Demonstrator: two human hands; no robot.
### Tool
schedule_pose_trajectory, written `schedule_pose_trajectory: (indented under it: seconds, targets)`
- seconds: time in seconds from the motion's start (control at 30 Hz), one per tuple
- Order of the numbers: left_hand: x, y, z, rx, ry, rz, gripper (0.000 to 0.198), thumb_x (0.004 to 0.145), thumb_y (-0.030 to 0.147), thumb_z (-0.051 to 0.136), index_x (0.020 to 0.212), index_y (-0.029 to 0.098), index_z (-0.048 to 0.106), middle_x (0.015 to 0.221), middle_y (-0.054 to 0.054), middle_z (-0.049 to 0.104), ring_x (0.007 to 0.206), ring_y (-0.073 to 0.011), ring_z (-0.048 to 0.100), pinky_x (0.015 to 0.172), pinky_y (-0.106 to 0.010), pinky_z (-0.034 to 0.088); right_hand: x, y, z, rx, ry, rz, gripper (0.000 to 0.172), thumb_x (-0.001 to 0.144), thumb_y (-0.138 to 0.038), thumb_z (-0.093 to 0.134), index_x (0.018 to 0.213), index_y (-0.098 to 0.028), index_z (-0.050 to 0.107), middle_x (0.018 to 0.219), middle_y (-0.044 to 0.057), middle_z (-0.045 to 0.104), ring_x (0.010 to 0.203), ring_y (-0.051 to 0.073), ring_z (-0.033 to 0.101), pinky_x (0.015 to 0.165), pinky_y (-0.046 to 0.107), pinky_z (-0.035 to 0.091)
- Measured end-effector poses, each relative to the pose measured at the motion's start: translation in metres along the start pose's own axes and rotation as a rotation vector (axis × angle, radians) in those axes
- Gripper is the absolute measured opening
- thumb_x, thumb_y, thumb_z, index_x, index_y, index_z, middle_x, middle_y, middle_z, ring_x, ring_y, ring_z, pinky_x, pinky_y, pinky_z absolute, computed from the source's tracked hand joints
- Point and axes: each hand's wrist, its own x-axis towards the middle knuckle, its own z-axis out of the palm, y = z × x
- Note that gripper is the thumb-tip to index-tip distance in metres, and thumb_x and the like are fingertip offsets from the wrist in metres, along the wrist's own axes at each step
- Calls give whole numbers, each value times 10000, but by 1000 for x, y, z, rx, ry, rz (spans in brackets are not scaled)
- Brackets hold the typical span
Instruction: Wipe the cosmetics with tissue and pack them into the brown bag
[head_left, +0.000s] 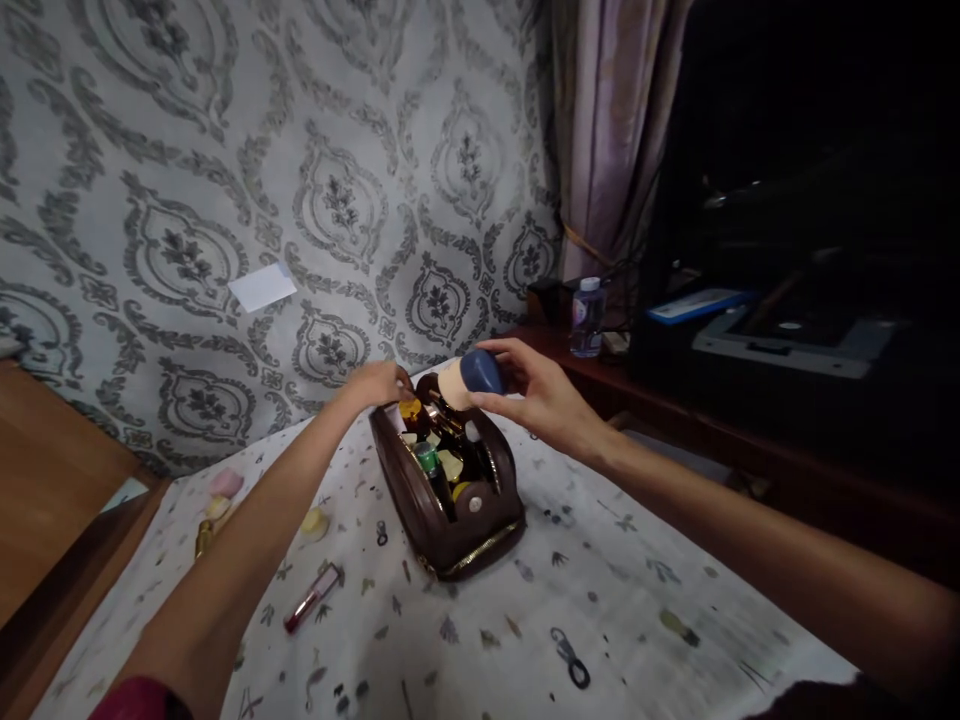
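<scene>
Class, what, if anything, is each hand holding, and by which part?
The right hand holds a cream container by its dark blue end. The left hand is at the far rim of the brown bag; whether it grips that cannot be told.

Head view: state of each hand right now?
Left hand: curled at the brown bag; grip cannot be told.
Right hand: closed on the blue-capped container.

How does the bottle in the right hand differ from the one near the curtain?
The held bottle is cream with a dark blue top; the standing bottle is see-through with a pale top. The held bottle is tilted, gripped by the right hand at the bag; the standing bottle is upright, untouched. On both, top and body differ in colour.
</scene>
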Motion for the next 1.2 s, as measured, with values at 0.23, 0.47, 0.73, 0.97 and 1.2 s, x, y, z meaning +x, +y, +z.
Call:
schedule_pose_trajectory:
  seconds: [0.23,0.47,0.73,0.97,1.2]
  targets:
    - [29,14,2,218,-206,-10,452,622,521,758,989,257,765,981,-61,761,925,-262,669,745,-268,470,17,24,10,-165,-81,-110,514,718,-293,748,1204,-230,592,1129,68,652,1018,247,617,887,406,500]
    - [45,12,17,302,-242,-4,604,604,532,779,1119,222,733,1247,-142,676,1058,-313,644,807,-309,510,37,28,20,-351,-314,-230,502,733,-233,753,1207,-175,597,1183,100,663,1103,268,598,964,402,431]
    - [42,16,15,310,-235,-37,522,676,442,728,1150,221,720,1309,-145,646,1136,-324,622,830,-308,515,54,17,34,-656,-604,-245,488,708,-214,761,1178,-194,632,1067,68,705,1002,256,622,831,311,405]
    - [41,0,5,183,-229,7,431,659,418,707,1052,249,763,1052,-47,762,960,-236,671,748,-231,484,65,17,48,-883,-749,-295,416,749,-252,738,1151,-239,633,999,57,703,978,262,607,763,305,349]
    - [33,-14,-17,86,-193,-63,406,680,447,654,947,164,769,872,-49,755,758,-197,639,588,-218,431,78,20,69,-980,-847,-314,494,737,-276,751,1207,-209,615,1044,89,701,1020,294,592,827,352,363]
